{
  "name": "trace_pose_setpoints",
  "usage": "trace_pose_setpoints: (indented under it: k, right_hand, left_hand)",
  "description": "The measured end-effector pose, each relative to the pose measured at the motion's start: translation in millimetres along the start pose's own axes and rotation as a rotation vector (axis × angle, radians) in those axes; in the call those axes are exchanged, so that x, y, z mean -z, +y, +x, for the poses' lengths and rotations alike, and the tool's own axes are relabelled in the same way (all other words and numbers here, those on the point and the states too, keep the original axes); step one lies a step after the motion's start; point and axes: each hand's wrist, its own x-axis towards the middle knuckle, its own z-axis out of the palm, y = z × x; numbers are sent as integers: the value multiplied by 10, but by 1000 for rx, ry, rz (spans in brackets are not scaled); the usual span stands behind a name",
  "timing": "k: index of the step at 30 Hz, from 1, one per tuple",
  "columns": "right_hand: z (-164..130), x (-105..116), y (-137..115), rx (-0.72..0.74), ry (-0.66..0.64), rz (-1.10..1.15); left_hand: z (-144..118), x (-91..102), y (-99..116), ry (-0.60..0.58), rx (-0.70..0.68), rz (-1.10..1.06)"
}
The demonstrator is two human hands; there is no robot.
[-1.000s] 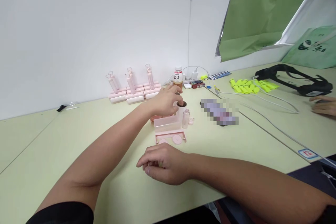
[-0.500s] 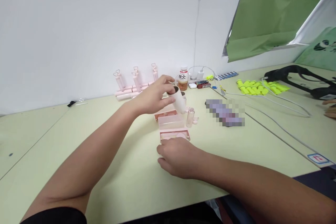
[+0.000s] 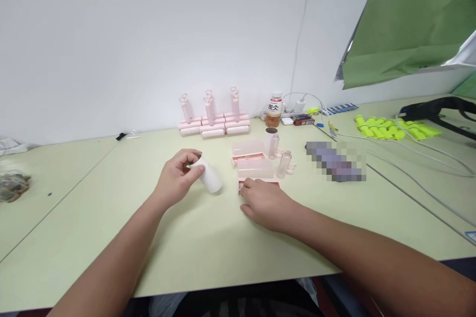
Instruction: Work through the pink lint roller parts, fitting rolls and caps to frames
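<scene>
My left hand (image 3: 176, 178) pinches the rim of a white cylindrical cup (image 3: 208, 178), dark inside, and holds it tilted over the table. Over the nearer open pink case (image 3: 273, 184) is my right hand (image 3: 266, 204), its fingers curled down at the case's left part. What those fingers hold, if anything, is hidden. A second open pink case (image 3: 241, 159) lies just behind, its clear lid raised. Right of the cases stand two small clear pink bottles (image 3: 284, 164), with small pink pieces beside them. Another white cup (image 3: 270, 139) stands behind the bottles.
Closed pink cases (image 3: 213, 132) with upright pink tubes (image 3: 210, 111) sit by the wall. A labelled bottle (image 3: 274, 111), white cables (image 3: 401, 168), yellow-green pieces (image 3: 386, 128), a blurred phone-like object (image 3: 334, 161) and a black strap-like device (image 3: 439, 109) occupy the right side.
My left hand has carried the white cup left and toward me, away from the bottles. My right hand stays at the nearer case. The view has shifted left.
</scene>
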Motion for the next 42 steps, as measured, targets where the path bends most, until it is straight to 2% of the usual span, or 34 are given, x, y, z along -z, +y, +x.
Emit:
trace_pose_setpoints:
  k: [5,11,16,20,26,29,32,36,42]
  right_hand:
    - [89,-37,36,98,22,70]
    - [123,-156,43,203,77,44]
    - [-1,-126,3,285,174,118]
    - [-58,8,-28,328,204,322]
    - [-2,-11,13,147,361,929]
    - [44,-51,36,115,416,1156]
    - [56,-68,31,124,463,1147]
    - [33,-94,-4,109,518,1063]
    - [20,-83,-24,35,507,1309]
  left_hand:
    - [-28,-60,-122,-47,-5,-39]
    - [-72,-136,-218,-85,-58,-78]
    - [-109,-188,-208,-202,-63,-81]
    - [-132,-184,-154,-351,4,-4]
    - [-155,-172,-55,-379,-120,46]
    - [-195,-178,31,-464,-184,57]
    - [-244,-213,107,-556,-233,72]
    - [-284,-263,147,-588,-239,84]
    - [-280,-273,140,-555,-207,107]
